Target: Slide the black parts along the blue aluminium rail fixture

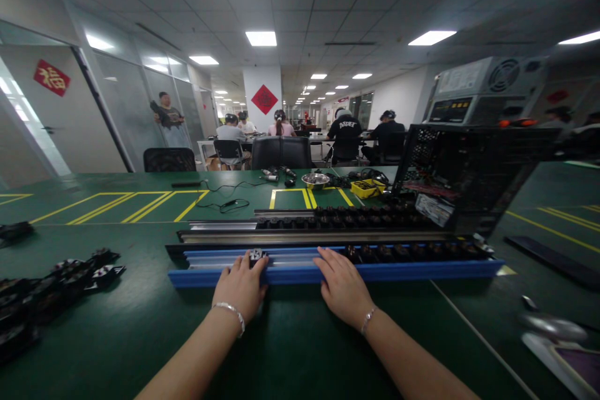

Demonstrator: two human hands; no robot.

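A long blue rail (210,278) lies across the table in front of me, with an open channel. My left hand (240,287) is on its left part, thumb and fingers closed around a small black-and-silver part (256,255) in the channel. My right hand (344,287) rests on the rail's middle, fingers stretched out, with nothing visible in it. To the right of that hand, a row of small dark parts (398,253) sits in the channel. Behind the blue rail lies a dark, silver-lined rail (281,237), parallel to it.
A pile of black parts (60,278) lies at the left. An open computer case (497,156) stands at the right, with power supplies (478,84) on top. Farther back are a metal bowl (315,180), a yellow tray (368,188) and cables. People sit beyond the table.
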